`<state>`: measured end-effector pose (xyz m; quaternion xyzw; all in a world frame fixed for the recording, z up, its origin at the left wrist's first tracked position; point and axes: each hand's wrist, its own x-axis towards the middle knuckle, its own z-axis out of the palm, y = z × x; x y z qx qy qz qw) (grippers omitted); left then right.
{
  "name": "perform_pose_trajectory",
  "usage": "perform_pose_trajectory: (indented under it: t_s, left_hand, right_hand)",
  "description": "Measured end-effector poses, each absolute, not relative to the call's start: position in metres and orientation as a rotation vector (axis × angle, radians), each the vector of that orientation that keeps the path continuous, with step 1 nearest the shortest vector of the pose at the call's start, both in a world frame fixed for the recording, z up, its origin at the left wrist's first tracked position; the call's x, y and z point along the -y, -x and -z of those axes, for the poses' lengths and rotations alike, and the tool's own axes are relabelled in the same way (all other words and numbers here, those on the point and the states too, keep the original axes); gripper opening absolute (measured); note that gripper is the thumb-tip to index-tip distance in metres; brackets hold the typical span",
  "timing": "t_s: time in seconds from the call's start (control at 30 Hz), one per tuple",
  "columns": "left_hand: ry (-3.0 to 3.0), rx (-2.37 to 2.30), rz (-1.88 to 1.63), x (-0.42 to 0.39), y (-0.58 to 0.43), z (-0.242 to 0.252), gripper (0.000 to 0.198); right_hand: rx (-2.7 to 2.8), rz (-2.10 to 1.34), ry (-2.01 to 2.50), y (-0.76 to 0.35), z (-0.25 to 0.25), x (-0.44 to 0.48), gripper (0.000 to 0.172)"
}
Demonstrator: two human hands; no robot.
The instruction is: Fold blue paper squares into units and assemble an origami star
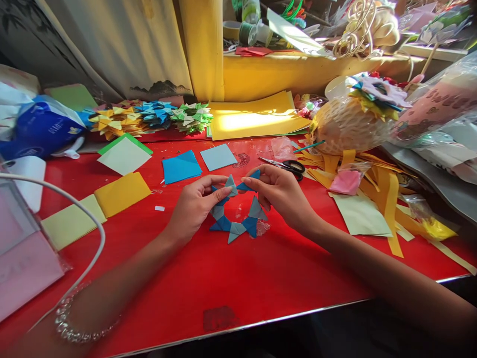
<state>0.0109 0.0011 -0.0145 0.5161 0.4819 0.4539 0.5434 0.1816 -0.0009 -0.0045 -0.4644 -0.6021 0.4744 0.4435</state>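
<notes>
Between my hands is an origami ring (236, 230) of folded paper pieces in alternating light and darker blue, with a gap at its upper right. My left hand (197, 204) pinches the ring's upper left end, thumb on a light blue piece. In my right hand (279, 194), thumb and fingers grip a darker blue folded paper piece (255, 175), its tip close to the light blue one; whether they touch I cannot tell. Beyond my hands lie a stack of blue paper squares (181, 167) and a light blue paper square (218, 156).
Scissors (286, 166) lie past my right hand, near yellow paper strips (391, 209). Finished paper rings (117, 122) are piled at the back left. Yellow sheets (253, 117) rest against the back. A white cable (100, 233) curves across the left side of the red table (283, 283).
</notes>
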Motion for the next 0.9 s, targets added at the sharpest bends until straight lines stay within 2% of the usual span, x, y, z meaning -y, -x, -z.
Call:
perform_pose_trajectory:
  t_s: [0.3, 0.9]
  left_hand:
    - [-1.21, -1.141, -1.133, 0.0, -0.011, 0.012, 0.019]
    - [-1.202, -1.19, -1.133, 0.005, -0.013, 0.012, 0.025]
  right_hand:
    - [1.701, -1.177, 1.175, -0.187, -0.008, 0.001, 0.03]
    - [1.752, -1.192, 1.205, -0.187, 0.003, 0.001, 0.035]
